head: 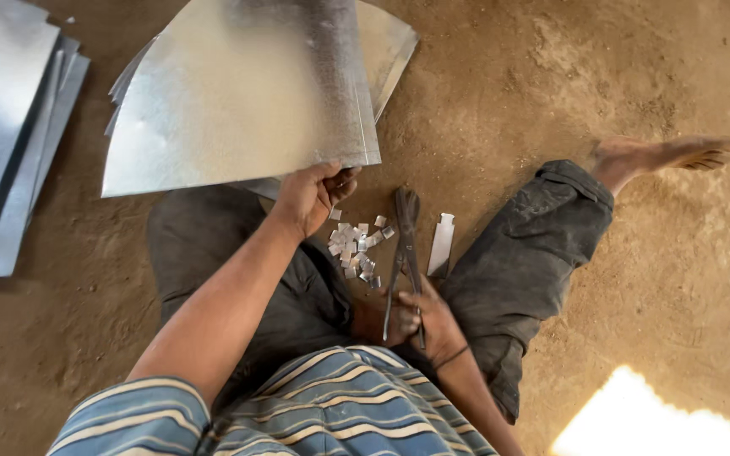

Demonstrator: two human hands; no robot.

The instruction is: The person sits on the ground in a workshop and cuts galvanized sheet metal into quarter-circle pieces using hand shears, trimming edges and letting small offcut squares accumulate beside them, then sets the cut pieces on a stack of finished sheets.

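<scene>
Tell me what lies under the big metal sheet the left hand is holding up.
Under the metal sheet in the left hand, edges of more sheets poke out; their count and the ground beneath stay covered.

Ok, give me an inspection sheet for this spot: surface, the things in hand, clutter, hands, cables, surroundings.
Surface: bare dirt floor, dusty and uneven.
Job's things: curved metal sheet; tin snips lying with blades pointing away from the person.
Clutter: small metal offcuts between the legs; one metal strip beside the snips.
Hands: left hand grips the sheet's lower edge; right hand is on the snip handles.
Cables: nothing seen.
Surroundings: stack of flat sheets at left; bare foot; sunlit patch.
</scene>
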